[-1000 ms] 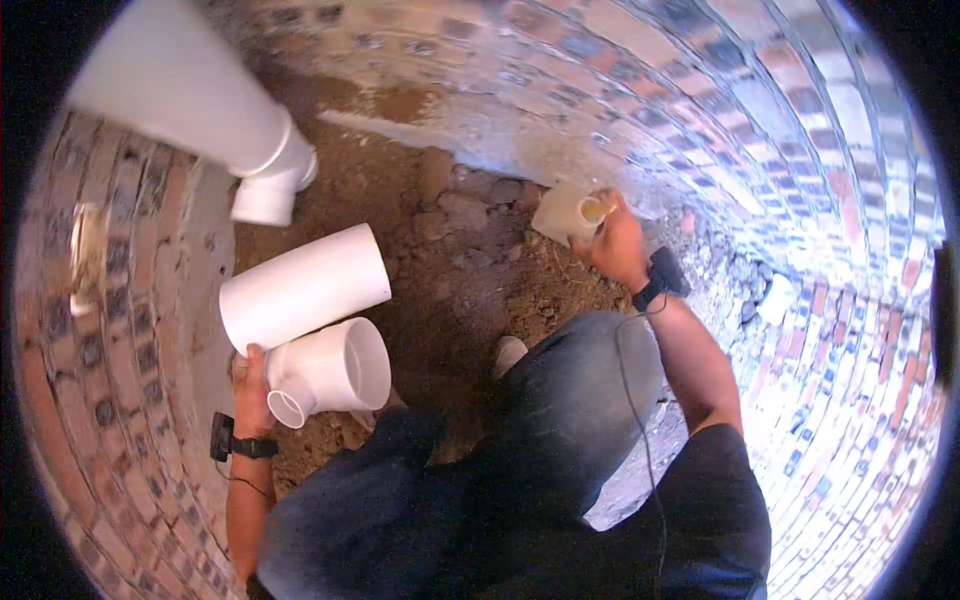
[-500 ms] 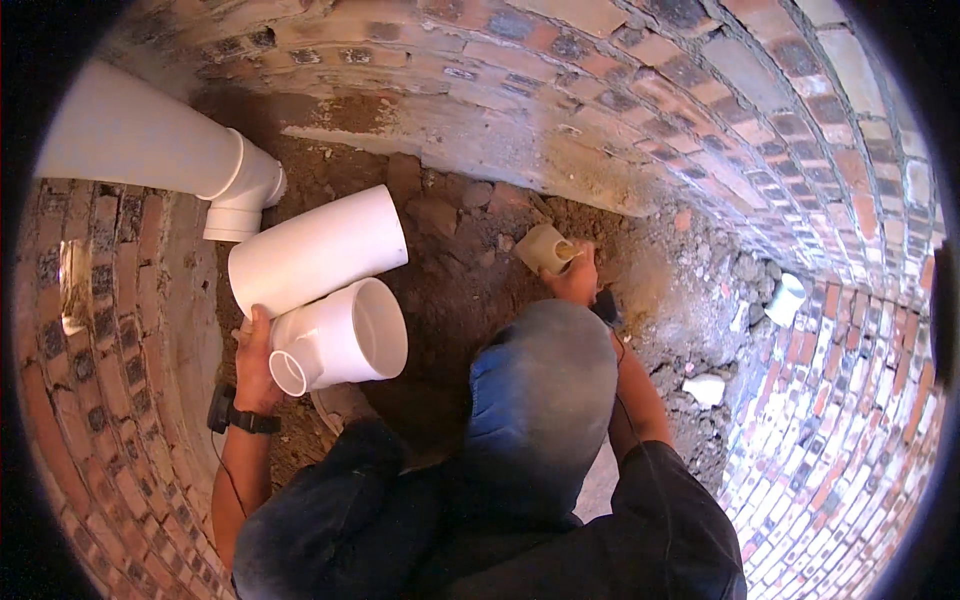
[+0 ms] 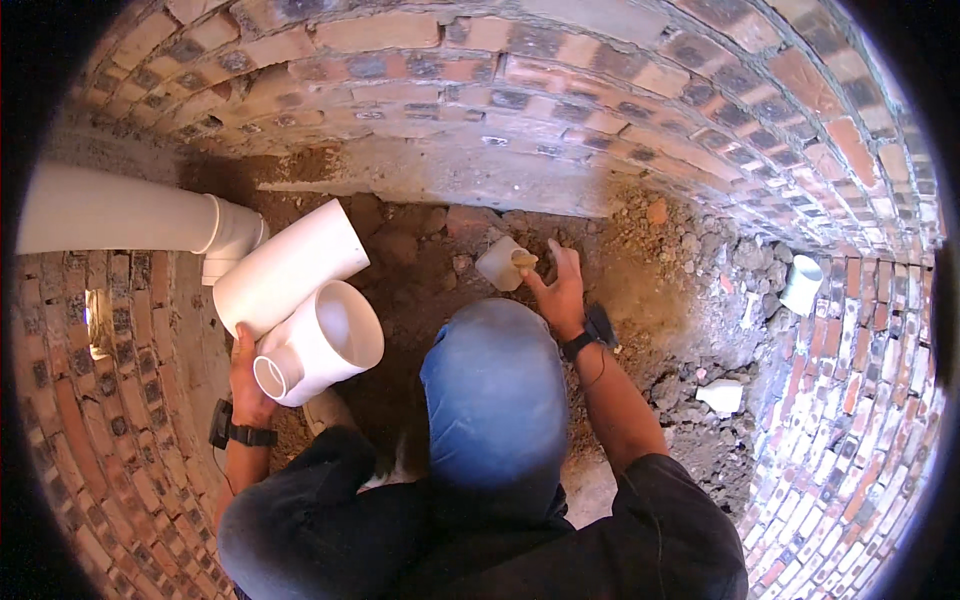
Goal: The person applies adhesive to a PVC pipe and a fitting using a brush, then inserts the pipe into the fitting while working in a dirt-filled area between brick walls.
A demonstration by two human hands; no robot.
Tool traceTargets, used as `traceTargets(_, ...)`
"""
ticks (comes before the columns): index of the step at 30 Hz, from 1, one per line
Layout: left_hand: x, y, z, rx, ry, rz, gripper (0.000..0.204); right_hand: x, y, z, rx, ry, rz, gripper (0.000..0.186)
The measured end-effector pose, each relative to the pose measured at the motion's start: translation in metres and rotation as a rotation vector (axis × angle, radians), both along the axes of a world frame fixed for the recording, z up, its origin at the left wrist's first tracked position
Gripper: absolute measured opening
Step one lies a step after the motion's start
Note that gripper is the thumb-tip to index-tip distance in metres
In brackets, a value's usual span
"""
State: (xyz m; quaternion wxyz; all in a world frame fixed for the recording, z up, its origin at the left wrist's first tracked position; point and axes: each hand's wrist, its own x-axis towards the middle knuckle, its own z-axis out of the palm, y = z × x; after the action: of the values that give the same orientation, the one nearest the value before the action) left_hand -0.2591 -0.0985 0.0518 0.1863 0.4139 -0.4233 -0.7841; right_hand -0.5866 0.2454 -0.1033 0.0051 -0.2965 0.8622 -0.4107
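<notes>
My left hand (image 3: 250, 378) is closed at the near end of a white plastic pipe tee (image 3: 322, 340), its thumb up against a white pipe length (image 3: 290, 268) lying alongside. The tee's wide mouth faces right and its small branch faces me. The left fingers are mostly hidden underneath. My right hand (image 3: 562, 298) reaches over the dirt with thumb and fingers apart. Its thumb is beside the brown-stained mouth of a small whitish container (image 3: 498, 264), which stands tilted; whether they touch I cannot tell.
A large white pipe with an elbow (image 3: 215, 235) comes in from the left. Brick walls (image 3: 420, 60) enclose the rubble floor (image 3: 640, 250). At the right lie a white cylindrical piece (image 3: 802, 285) and a white scrap (image 3: 720, 396). My knee (image 3: 495, 390) rises between my arms.
My right hand has loosened from around the container, its fingers now spread beside it. The tee and pipe in my left hand have tilted slightly. The view has shifted.
</notes>
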Motion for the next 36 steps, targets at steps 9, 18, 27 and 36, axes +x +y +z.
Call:
traceTargets(9,-0.032,0.012,0.006,0.023,0.098,-0.086,0.064,-0.005,-0.027,0.037,0.106,-0.070,0.167,0.034)
traceTargets(18,-0.052,-0.008,-0.041,0.144,-0.032,-0.112,0.060,-0.001,-0.011,0.076,0.126,0.041,0.188,0.021)
traceTargets(27,-0.093,-0.007,-0.070,-0.015,-0.015,-0.234,0.054,-0.003,-0.009,0.082,0.026,-0.396,-0.072,0.020)
traceTargets(36,-0.100,-0.004,-0.054,0.373,-0.023,-0.070,0.047,-0.003,-0.024,0.076,0.184,-0.129,0.179,0.019)
